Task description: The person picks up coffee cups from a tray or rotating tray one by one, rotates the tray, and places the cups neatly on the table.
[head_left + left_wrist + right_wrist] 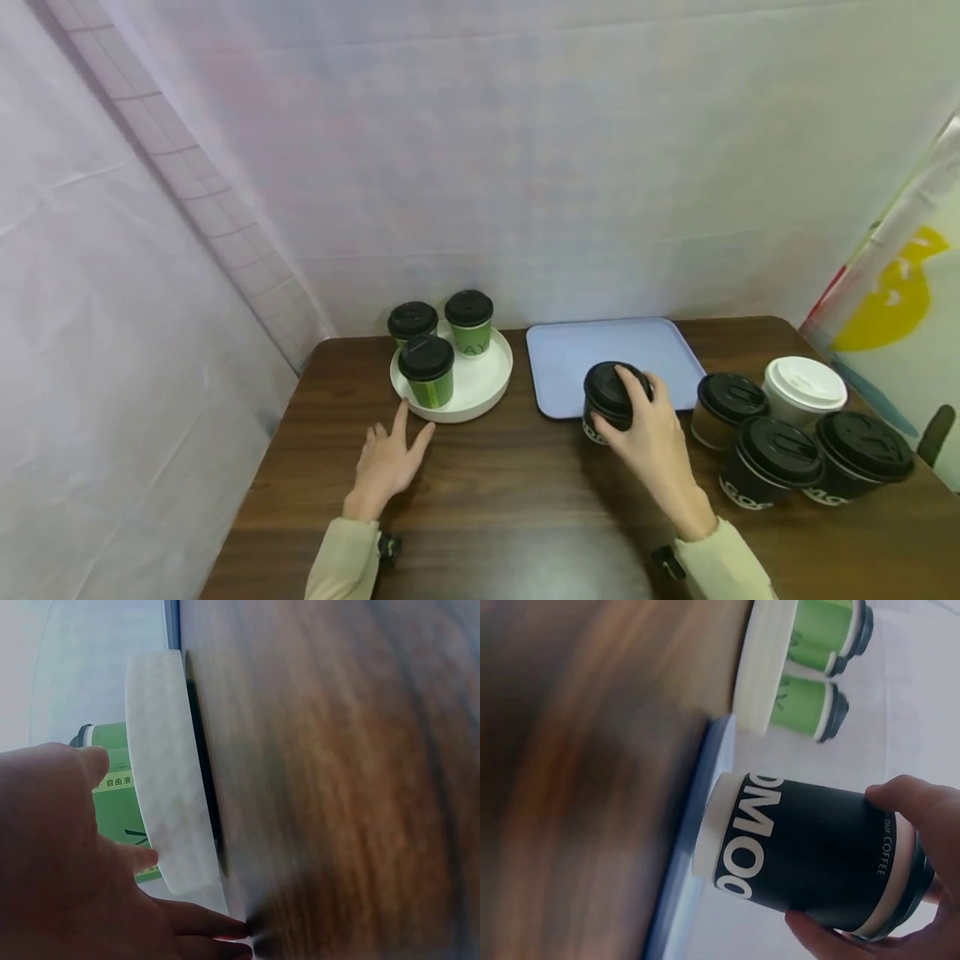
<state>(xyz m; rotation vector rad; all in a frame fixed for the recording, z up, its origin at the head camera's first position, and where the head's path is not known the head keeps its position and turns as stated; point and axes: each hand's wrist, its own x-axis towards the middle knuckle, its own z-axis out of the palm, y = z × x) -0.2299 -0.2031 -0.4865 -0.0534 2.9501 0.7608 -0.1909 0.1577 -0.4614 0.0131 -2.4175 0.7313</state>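
My right hand [651, 429] grips a black paper coffee cup [810, 851] with a black lid near its top. In the head view that cup overlaps the front edge of a pale blue tray [615, 346]; the right wrist view shows its base beside the tray's rim. My left hand [386, 467] is spread with fingers extended, at the front rim of a round white tray [483, 396]. On that tray stand three green cups with black lids: a front one [431, 387], a back left one [412, 321] and a back right one [471, 325].
At the right of the wooden table [480, 517] stand a brown cup [716, 425], a white-lidded cup [802, 387] and two black cups, one nearer [765, 475] and one farther right [855, 458]. A white curtain [525, 167] hangs behind the table.
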